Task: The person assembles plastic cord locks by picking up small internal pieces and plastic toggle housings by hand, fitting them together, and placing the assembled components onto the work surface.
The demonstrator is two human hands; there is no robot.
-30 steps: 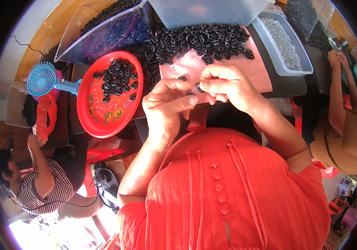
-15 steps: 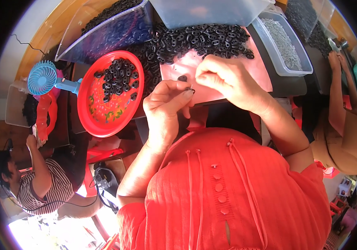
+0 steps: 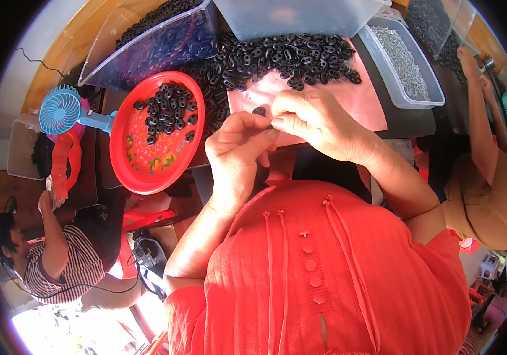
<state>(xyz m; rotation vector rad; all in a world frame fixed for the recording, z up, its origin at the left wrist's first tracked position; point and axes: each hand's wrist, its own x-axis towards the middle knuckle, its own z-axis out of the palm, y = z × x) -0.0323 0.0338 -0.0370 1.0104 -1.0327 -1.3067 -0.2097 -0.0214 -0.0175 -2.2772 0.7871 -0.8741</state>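
a blue fan (image 3: 60, 110) and a striped-shirted person (image 3: 71, 269) are at the left.

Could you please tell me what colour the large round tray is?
The tray is red, with green leaf-like decoration inside; the head view shows it.

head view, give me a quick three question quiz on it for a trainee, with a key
1. True or false: the black pieces in the red tray cover its whole surface.
2. Where are the small silvery pieces? A) in the red tray; B) in the clear bin right of the pink sheet; C) on the pink sheet.
3. Which is nearer the red tray: the left hand or the right hand?

Key: 1 false; 2 B; 3 the left hand.
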